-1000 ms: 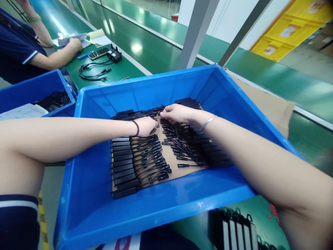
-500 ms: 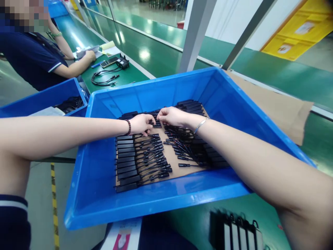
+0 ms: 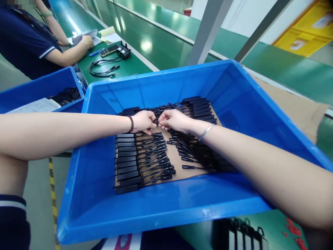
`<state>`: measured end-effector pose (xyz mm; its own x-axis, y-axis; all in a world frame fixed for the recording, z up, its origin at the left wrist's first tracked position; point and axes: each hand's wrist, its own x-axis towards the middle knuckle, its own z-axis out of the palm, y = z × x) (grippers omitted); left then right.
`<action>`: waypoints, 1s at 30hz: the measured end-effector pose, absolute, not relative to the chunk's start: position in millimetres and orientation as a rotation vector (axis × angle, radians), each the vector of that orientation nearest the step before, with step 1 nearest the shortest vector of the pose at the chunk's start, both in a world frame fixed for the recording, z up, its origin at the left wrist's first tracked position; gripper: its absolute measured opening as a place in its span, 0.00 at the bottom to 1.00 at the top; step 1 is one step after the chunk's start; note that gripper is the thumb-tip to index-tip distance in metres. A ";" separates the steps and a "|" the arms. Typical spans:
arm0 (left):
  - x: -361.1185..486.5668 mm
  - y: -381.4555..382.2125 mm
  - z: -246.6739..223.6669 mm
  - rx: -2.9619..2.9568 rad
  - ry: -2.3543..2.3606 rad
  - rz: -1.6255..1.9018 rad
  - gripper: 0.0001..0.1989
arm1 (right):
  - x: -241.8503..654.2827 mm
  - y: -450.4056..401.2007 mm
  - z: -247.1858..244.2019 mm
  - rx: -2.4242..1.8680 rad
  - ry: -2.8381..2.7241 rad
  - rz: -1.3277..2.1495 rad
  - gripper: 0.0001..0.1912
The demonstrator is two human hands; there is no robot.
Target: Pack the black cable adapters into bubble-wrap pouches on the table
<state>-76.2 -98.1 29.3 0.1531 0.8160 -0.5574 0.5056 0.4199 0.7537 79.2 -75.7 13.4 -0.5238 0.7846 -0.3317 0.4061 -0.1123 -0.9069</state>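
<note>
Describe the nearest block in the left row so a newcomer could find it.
In the big blue bin, black blocks line the left side. The end block is closest to the near wall, with a neighbour only beyond it.

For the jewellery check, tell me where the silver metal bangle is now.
In the head view, the silver metal bangle circles the wrist of the bare right hand, right of centre, over the large blue plastic bin.
</note>
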 end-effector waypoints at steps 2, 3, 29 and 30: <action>-75.1 -98.7 29.7 1.221 1.511 0.330 0.10 | 79.8 -75.6 10.3 -1.295 -1.914 1.611 0.05; -74.7 -99.0 30.1 1.211 1.511 0.327 0.10 | 80.1 -75.5 9.0 -1.292 -1.954 1.560 0.05; -74.3 -102.6 27.3 1.270 1.510 0.367 0.03 | 76.6 -78.0 17.9 -1.446 -2.496 1.090 0.03; -74.5 -102.9 27.2 1.286 1.500 0.366 0.03 | 76.5 -78.2 17.5 -1.456 -2.496 1.097 0.03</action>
<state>-74.5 -102.9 27.2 0.1589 0.8454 -0.5099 0.5161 0.3692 0.7729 76.5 -78.2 17.5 -0.5555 0.7782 -0.2931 0.7422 0.3050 -0.5968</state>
